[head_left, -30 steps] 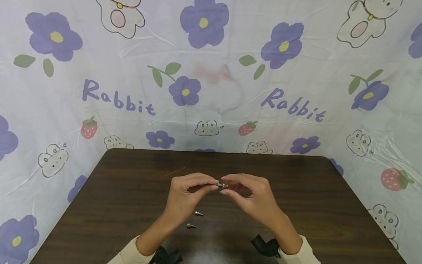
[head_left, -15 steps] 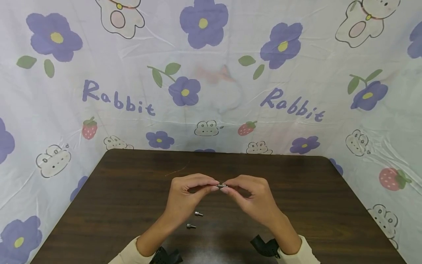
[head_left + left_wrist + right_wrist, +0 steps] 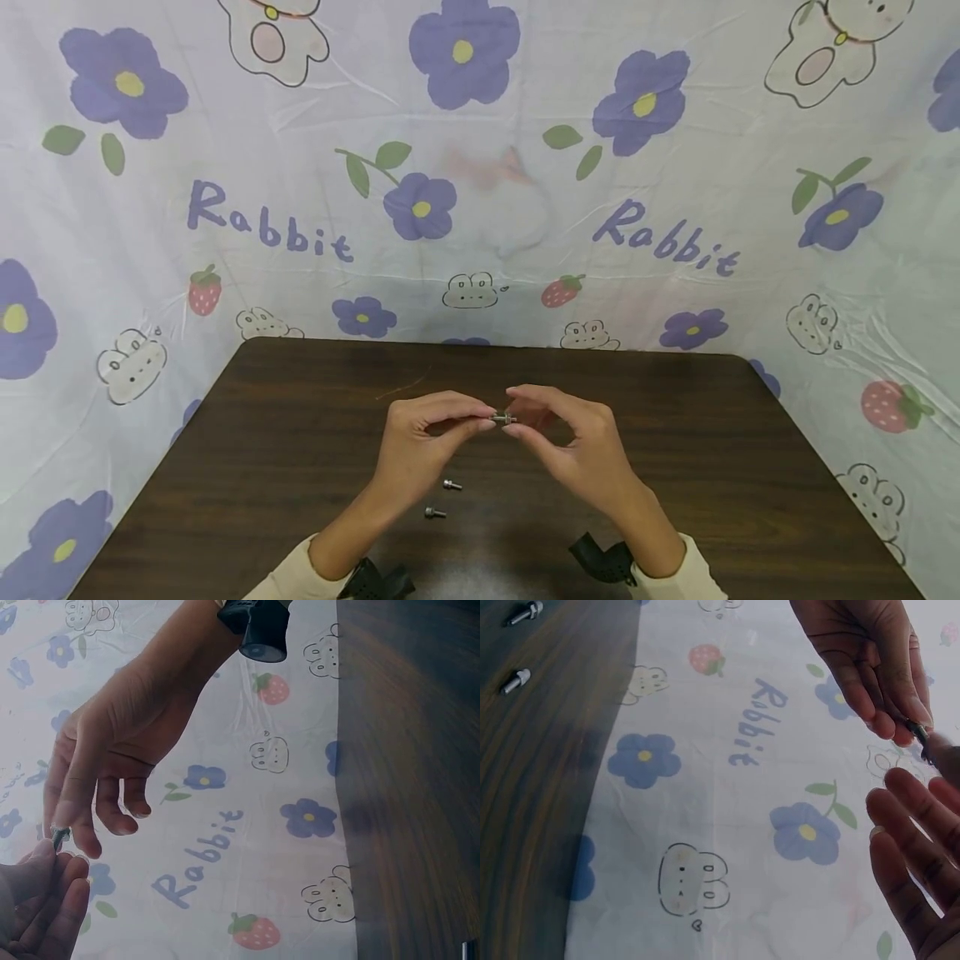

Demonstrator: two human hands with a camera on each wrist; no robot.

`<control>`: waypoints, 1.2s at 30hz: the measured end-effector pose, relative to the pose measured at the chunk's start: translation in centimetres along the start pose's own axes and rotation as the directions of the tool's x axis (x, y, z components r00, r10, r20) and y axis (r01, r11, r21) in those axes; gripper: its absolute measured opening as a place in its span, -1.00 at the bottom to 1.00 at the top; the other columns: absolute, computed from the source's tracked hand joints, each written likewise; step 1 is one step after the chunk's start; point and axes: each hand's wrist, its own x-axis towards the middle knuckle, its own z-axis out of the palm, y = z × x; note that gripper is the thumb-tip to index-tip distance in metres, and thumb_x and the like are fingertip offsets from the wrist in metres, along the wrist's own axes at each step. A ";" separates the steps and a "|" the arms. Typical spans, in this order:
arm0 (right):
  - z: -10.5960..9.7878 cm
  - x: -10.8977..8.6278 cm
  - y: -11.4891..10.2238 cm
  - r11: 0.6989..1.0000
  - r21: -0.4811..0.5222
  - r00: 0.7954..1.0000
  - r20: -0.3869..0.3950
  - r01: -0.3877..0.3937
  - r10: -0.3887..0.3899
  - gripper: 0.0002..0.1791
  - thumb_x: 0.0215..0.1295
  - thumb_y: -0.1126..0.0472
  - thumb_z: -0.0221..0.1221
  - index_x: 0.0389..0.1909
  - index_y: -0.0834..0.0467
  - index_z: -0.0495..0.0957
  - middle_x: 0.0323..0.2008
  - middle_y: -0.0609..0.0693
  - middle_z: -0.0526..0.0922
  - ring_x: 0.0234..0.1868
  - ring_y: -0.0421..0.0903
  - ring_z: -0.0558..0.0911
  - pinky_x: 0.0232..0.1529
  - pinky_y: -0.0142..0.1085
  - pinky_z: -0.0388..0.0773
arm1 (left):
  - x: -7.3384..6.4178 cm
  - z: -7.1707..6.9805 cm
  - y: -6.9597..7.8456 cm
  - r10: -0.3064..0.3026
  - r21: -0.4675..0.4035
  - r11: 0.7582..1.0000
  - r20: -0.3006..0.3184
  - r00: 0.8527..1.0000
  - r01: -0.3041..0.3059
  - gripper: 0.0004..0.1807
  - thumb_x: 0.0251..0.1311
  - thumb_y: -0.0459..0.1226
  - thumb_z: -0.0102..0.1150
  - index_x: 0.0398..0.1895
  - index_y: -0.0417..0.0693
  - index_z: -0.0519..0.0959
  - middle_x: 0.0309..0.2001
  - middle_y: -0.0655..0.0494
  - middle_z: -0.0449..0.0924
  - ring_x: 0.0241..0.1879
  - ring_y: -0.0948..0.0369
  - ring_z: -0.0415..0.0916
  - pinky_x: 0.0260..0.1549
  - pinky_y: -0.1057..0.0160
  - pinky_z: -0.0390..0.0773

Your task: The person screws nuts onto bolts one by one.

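Note:
In the head view, my left hand pinches a small metal bolt between thumb and fingertips, and the bolt lies level. A nut-like collar sits on the bolt, with a short tip sticking out to the right. My right hand is just right of it, its thumb tip right at the collar and its index finger raised apart. In the right wrist view, the right fingers are spread beneath the bolt. The left wrist view shows the bolt between both hands' fingertips.
Two socket-head screws, one farther and one nearer, lie on the dark wooden table below the left hand. Black wrist cameras are strapped on both wrists. A patterned curtain stands around the table's edges.
My right fingertips closed on the collar half a second ago; now the index finger has lifted away while the thumb stays close. The left hand keeps its pinch almost unmoved.

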 end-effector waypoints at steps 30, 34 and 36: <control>0.1 -0.1 0.2 1.000 0.004 1.000 -0.026 0.015 -0.015 -0.76 0.43 0.12 0.27 -0.13 0.22 0.72 -0.30 0.04 0.77 -0.35 -0.13 0.73 -0.32 -0.38 0.68 | 0.0 0.1 0.1 0.002 0.000 1.000 0.002 1.000 -0.002 -0.89 0.14 -0.47 0.42 -0.27 -0.18 0.79 -0.28 0.05 0.77 -0.30 0.20 0.72 -0.33 0.22 0.74; 0.0 0.1 0.2 0.998 0.017 0.998 -0.023 0.052 -0.052 -0.70 0.35 0.09 0.35 -0.10 0.26 0.70 -0.31 0.05 0.76 -0.40 -0.15 0.71 -0.41 -0.35 0.68 | 0.0 0.0 0.1 0.003 0.010 1.000 0.003 1.000 -0.003 -0.89 0.14 -0.46 0.42 -0.26 -0.17 0.79 -0.28 0.06 0.77 -0.29 0.21 0.72 -0.33 0.23 0.73; 0.0 0.1 0.1 0.998 0.019 0.998 -0.014 0.058 -0.057 -0.75 0.31 0.16 0.38 -0.12 0.25 0.71 -0.31 0.05 0.76 -0.40 -0.16 0.71 -0.40 -0.35 0.68 | 0.0 0.0 0.0 0.002 0.009 1.000 0.001 1.000 -0.002 -0.88 0.14 -0.46 0.42 -0.26 -0.17 0.79 -0.28 0.05 0.77 -0.29 0.21 0.72 -0.33 0.23 0.73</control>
